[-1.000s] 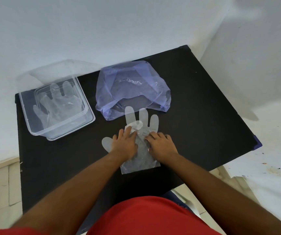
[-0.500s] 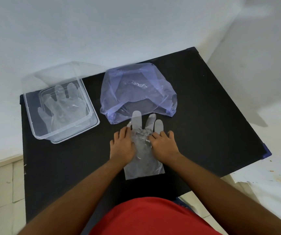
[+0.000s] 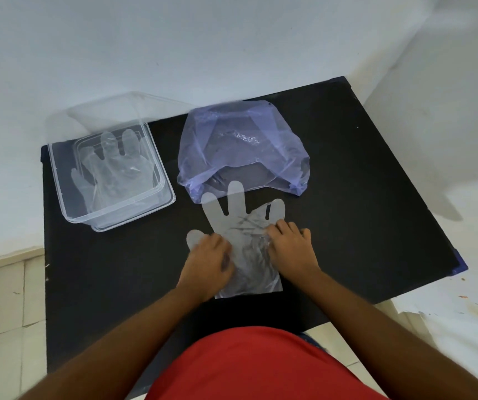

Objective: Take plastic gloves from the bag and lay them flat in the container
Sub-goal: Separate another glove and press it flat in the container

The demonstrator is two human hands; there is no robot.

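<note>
- Head cam, the only view I've got: looking down at a black table (image 3: 361,215) pushed up against a white wall (image 3: 203,47).
- A clear plastic glove (image 3: 240,223) lies flat on the table right in front of the person, fingers pointing away from them, thumb sticking out to the left.
- The glove's fingertips just overlap the near edge of the bluish plastic bag (image 3: 243,148), which sits crumpled behind it with its mouth facing the person.
- Left hand (image 3: 207,264) is palm down on the glove's left side, near the thumb base, fingers loosely curled and pressing the plastic onto the table. Not pinching anything as far as I can see.
- Right hand (image 3: 291,248) is palm down on the glove's right edge, fingers bent with their tips on the plastic, pressing too. I can't see any real grip on it.
- The two hands are apart, with a wrinkled strip of glove showing between them.
- The clear container (image 3: 162,194) sits on the left side of the table, well apart from the hands, lid off.
- At least one more glove (image 3: 113,171) lies inside the container, spread out with fingers toward the wall. Can't tell how many are stacked there.
- Red shirt (image 3: 255,368) fills the bottom of the frame.
</note>
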